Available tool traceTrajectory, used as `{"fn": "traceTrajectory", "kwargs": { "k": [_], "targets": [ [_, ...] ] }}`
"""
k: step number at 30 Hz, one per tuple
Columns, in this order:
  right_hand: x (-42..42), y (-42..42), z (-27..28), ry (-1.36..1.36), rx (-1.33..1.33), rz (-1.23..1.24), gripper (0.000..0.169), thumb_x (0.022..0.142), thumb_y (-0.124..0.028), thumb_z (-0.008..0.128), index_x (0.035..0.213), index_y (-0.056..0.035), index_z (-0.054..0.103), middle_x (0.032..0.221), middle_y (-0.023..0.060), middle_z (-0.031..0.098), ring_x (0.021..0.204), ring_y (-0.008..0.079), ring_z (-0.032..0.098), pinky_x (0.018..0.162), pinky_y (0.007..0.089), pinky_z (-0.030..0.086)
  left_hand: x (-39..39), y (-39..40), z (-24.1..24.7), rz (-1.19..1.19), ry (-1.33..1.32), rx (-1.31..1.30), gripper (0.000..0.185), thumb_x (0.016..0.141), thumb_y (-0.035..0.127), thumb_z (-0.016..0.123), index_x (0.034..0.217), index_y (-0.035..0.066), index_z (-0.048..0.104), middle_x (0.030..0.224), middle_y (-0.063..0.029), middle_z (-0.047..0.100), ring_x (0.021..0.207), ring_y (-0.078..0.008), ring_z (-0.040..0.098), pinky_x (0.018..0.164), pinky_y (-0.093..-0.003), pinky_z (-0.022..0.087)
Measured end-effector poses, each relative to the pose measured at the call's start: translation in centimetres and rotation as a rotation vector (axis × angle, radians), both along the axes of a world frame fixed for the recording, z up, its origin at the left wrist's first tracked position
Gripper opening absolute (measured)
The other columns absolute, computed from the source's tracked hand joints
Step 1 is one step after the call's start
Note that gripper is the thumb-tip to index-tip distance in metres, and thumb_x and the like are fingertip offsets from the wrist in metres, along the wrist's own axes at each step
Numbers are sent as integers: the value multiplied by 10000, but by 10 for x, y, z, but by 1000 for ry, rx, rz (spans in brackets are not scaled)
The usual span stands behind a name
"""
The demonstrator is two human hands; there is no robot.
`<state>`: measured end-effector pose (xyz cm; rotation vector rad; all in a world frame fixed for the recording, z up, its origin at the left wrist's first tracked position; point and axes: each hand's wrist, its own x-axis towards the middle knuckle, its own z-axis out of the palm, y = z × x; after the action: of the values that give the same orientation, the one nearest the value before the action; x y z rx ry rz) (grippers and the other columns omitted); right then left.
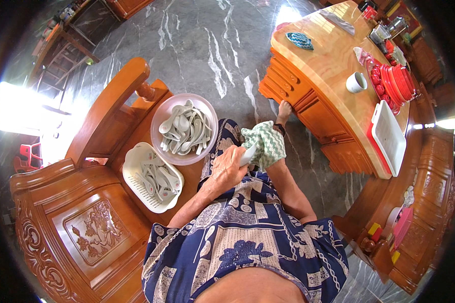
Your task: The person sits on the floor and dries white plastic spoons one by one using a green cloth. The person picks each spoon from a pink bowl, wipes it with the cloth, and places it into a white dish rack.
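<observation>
Over my lap, my left hand (229, 166) grips a white ceramic spoon (249, 154) by one end. A green-and-white striped cloth (267, 146) covers most of my right hand (276, 165) and lies against the spoon's other end. The fingers under that cloth are hidden. To the left, a round translucent plastic bowl (158, 149) holds a heap of white spoons (185, 127). Nearer to me is a white slotted plastic basket (133, 181) with more white spoons (161, 180), some with floral marks. Both containers rest on the carved wooden bench (115, 185).
At the right, a stone-topped wooden coffee table (322, 57) carries a blue patterned cloth (300, 41), a white cup (356, 82), red plates (396, 85) and a white tray (389, 138). A foot (284, 110) is beside its base. Grey marble-patterned floor (212, 49) stretches ahead.
</observation>
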<state>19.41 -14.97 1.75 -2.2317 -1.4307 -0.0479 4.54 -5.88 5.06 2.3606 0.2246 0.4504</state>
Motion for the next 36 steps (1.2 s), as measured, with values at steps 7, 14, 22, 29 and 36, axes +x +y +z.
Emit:
{"fn": "traceTrajectory", "kwargs": {
  "k": [7, 14, 22, 29, 36],
  "targets": [
    [1, 4, 21, 36, 158, 27, 383, 590, -281, 703, 950, -153, 676, 820, 87, 610, 793, 297, 591, 699, 394, 484, 1, 0, -6, 177, -253, 47, 483, 749, 150, 681, 1142, -9, 450, 1005, -223, 532, 855, -375, 556, 732, -425, 462],
    [-12, 12, 34, -70, -38, -148, 325, 716, -244, 621, 1020, -141, 668, 834, 101, 616, 867, 272, 588, 789, 371, 470, -5, 8, -17, 181, -131, -363, 418, 953, 334, 334, 978, -28, 540, 636, -96, 560, 478, -171, 517, 455, -304, 412],
    [-42, 3, 15, 550, 274, 111, 179, 787, -120, 628, 910, 4, 589, 696, 55, 612, 613, 159, 598, 540, 289, 488, -1, 7, 0, 230, 127, -1252, 539, 903, 508, 352, 858, 29, 594, 595, -22, 563, 426, -75, 438, 375, -221, 303],
    [-29, -3, -28, 92, 169, -5, 177, 788, -95, 575, 947, -42, 632, 853, 68, 638, 810, 201, 617, 728, 326, 494, 2, 3, -16, 200, 157, -1293, 461, 941, 451, 312, 988, 64, 557, 585, -23, 532, 356, -62, 303, 329, -210, 199],
    [-6, 8, 31, -70, -102, -61, 256, 679, -185, 608, 919, -121, 670, 814, 86, 636, 771, 271, 609, 664, 385, 477, -5, 2, -18, 156, 187, -1530, 535, 938, 490, 342, 1004, -1, 544, 586, -69, 529, 342, -49, 296, 302, -176, 194]
  ]
}}
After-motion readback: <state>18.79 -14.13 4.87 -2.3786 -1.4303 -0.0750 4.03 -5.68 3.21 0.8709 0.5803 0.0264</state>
